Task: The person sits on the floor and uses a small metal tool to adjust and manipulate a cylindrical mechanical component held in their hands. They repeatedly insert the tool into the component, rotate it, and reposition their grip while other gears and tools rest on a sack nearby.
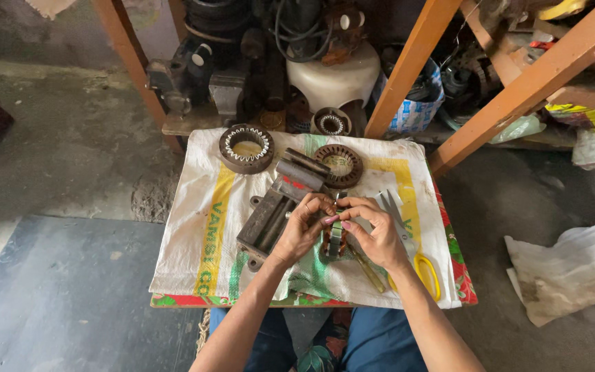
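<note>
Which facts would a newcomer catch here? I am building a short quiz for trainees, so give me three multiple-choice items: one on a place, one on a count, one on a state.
1. Where do the scissors lie?
A. By the right hand, on the sack
B. On the floor
C. On the shelf

2. How many metal rings lie apart from the hands on the far part of the sack?
A. None
B. Two
C. Five

3. How is the small motor core held?
A. Lying untouched
B. In one hand only
C. Between both hands

Key: 1 A, the yellow handles show beside the right hand. 2 B, one ring at left, another ring to its right. 3 C, the left hand and the right one both grip it.
</note>
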